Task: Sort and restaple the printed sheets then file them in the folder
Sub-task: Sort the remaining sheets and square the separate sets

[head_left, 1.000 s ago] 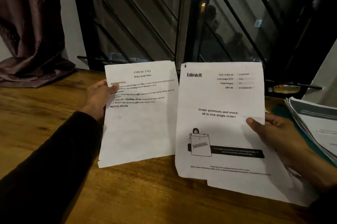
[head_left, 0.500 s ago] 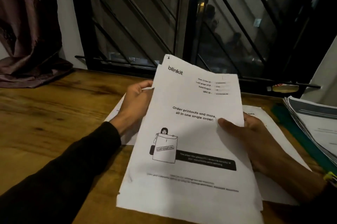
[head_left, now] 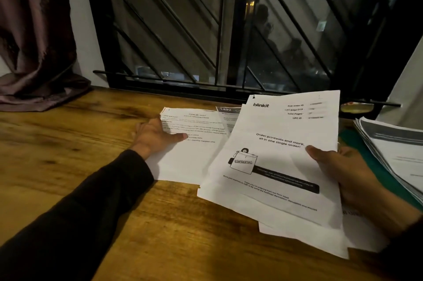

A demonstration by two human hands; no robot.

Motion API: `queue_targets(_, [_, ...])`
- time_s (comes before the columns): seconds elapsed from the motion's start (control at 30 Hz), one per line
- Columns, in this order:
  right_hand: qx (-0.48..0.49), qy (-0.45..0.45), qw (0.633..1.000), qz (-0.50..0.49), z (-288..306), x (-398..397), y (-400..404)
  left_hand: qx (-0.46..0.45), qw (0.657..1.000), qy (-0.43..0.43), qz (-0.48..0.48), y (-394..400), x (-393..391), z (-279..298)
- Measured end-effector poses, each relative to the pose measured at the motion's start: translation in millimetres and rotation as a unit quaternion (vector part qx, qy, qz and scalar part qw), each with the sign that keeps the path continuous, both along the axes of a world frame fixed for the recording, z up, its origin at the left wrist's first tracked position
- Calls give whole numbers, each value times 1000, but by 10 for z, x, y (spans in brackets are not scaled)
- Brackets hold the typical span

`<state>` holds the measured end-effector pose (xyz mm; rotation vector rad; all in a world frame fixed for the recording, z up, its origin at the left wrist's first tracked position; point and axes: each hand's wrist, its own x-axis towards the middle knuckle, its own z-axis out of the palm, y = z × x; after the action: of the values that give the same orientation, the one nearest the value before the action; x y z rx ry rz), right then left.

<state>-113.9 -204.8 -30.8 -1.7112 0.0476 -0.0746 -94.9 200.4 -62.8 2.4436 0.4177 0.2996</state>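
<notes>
Head view: wooden table (head_left: 68,157) under barred window (head_left: 219,29), curtain (head_left: 34,33) left.

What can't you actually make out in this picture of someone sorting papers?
- Head view: the ID numbers on the blinkit cover sheet are blurred.
- The 1492 sheet is mostly hidden behind that cover sheet.
- The right hand shows its thumb; the fingers are under the paper.
- The paper stack and the green folder beneath it are cut off by the right edge.
- No stapler can be made out.
</notes>
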Motion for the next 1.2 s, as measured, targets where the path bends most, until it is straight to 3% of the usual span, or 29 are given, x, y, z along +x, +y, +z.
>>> queue_targets(0.27, [-3, -6, 1000, -6, -72, 128, -64, -20, 1000, -9, 0, -17, -112, 176])
queue_targets(0.4, [-14, 4, 1000, -16, -92, 167, -59, -101, 994, -38, -2, 346, 111, -85])
queue_targets(0.53, [-18, 7, 1000, -14, -97, 188, -71, -125, 987, -84, 54, -57, -235, 277])
queue_targets(0.7, [-18, 5, 1000, -4, -59, 136, -50, -155, 976, -124, 89, -69, -171, 233])
queue_targets(0.93, [-34, 9, 999, -11, -40, 131, -31, -232, 948, -198, 85, -45, -189, 234])
queue_targets(1.2, [-35, 1, 999, -12, -54, 125, -27, -341, 885, -277, 153, 68, -250, 329])
